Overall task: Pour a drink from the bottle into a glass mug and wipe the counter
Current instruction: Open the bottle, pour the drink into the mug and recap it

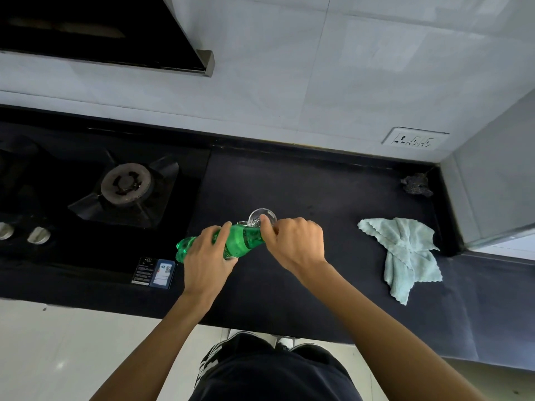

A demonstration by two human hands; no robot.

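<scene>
Left hand [207, 259] and right hand [298, 244] curled round green bottle [246, 238] over black counter [318, 183], tiled wall [289, 96] behind

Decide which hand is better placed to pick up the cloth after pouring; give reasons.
Probably the right hand. It grips the green bottle at its neck beside the glass mug, nearer the cloth; the left hand holds the bottle's body, farther away.

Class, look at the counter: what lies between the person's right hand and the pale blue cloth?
Nothing: in the head view, only bare black counter separates the right hand, which holds the green bottle, from the cloth.
</scene>
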